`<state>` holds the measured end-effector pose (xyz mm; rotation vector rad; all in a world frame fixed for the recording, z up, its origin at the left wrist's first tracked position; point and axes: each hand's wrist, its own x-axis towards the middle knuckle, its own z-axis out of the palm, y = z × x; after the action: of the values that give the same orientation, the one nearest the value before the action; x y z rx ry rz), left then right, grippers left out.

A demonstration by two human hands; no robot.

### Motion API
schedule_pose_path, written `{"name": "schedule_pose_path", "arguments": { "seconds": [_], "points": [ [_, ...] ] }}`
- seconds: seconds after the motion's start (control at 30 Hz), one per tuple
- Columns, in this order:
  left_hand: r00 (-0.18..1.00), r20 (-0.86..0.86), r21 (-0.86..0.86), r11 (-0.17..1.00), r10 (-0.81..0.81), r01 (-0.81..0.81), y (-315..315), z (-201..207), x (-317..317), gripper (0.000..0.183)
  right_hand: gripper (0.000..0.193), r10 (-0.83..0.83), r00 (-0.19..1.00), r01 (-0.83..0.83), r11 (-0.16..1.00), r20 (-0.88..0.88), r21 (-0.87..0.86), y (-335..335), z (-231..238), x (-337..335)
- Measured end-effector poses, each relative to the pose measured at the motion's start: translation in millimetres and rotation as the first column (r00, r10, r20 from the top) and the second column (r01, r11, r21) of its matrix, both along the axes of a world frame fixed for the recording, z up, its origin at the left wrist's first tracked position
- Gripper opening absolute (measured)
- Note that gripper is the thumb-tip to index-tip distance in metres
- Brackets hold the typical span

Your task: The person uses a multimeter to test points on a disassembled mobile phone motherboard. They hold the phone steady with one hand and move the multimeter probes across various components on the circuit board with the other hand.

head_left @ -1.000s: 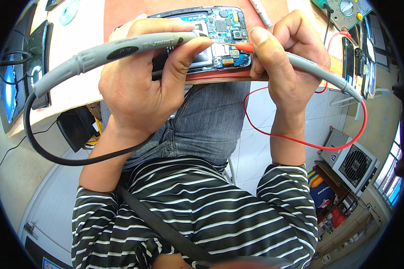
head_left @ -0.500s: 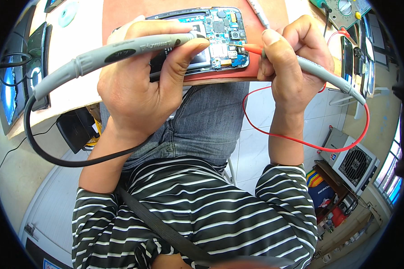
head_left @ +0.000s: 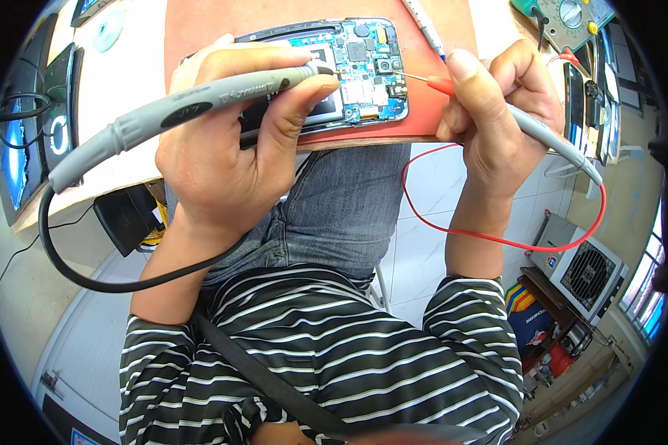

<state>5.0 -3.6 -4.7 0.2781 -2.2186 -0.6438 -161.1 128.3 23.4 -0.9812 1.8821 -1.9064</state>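
An opened phone (head_left: 386, 111) with a blue circuit board (head_left: 358, 72) lies on an orange mat. My left hand (head_left: 219, 159) is closed around a grey test probe (head_left: 152, 111) with a black lead. That probe's tip is at the left part of the board, and my hand covers the phone's left end. Closed around a second grey probe (head_left: 545, 135) with an orange-red collar and a red lead is my right hand (head_left: 497, 122). Its thin tip points left at the board's right side, beside the camera module (head_left: 384, 66); contact cannot be made out.
A marker pen (head_left: 421, 24) lies on the orange mat (head_left: 441, 89) beyond the phone. The green multimeter (head_left: 553, 26) stands at the far right. Several dark phones or screens (head_left: 61, 111) lie at the left. The red lead (head_left: 490, 239) loops below the table edge.
My right hand and its probe have moved right, taking the tip from the board's middle to its right side. The left probe tip stays near the same part of the board.
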Motion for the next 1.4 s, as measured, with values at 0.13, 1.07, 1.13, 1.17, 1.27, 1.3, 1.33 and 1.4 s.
{"name": "schedule_pose_path", "arguments": {
  "seconds": [0.13, 1.07, 1.13, 1.17, 1.27, 1.3, 1.33, 1.4],
  "points": [
    [1.000, 0.026, -0.005, 1.000, 0.006, -0.006, 1.0, 1.6, 0.4, 0.024, 0.032, 0.007, 1.000, -0.007, 1.000, -0.017, -0.002, 2.1, -2.6, -2.7],
    [0.998, 0.059, 0.028, 1.000, 0.009, -0.010, 1.6, 1.3, 2.9, 0.023, 0.033, 0.041, 0.993, -0.035, 0.998, -0.112, 0.056, 3.2, -6.8, -3.3],
    [0.999, 0.043, -0.001, 1.000, -0.004, 0.004, -0.1, 0.8, 2.2, 0.023, 0.033, 0.033, 0.993, -0.026, 0.997, -0.110, 0.068, 3.4, -6.7, -2.7],
    [0.999, 0.041, -0.002, 1.000, -0.007, 0.007, -0.2, 0.8, 2.3, 0.023, 0.033, 0.029, 0.994, -0.021, 0.997, -0.109, 0.074, 3.6, -6.5, -2.4],
    [0.999, 0.035, 0.028, 0.999, -0.025, 0.024, -0.4, 0.9, 2.2, 0.024, 0.033, 0.035, 0.992, -0.027, 0.997, -0.121, 0.067, 3.0, -6.1, -3.0],
    [0.999, 0.036, 0.026, 0.999, -0.026, 0.025, -0.6, 0.9, 2.1, 0.024, 0.033, 0.039, 0.991, -0.031, 0.998, -0.126, 0.062, 2.4, -6.3, -3.2],
    [0.999, 0.042, 0.015, 1.000, -0.009, 0.009, 0.8, 1.1, 2.3, 0.024, 0.033, 0.043, 0.992, -0.035, 0.997, -0.122, 0.063, 2.5, -5.8, -3.4],
    [0.999, 0.037, 0.005, 1.000, -0.008, 0.008, 0.9, 1.3, 2.1, 0.024, 0.033, 0.045, 0.992, -0.038, 0.998, -0.117, 0.057, 2.8, -5.3, -3.4]
  ]
}}
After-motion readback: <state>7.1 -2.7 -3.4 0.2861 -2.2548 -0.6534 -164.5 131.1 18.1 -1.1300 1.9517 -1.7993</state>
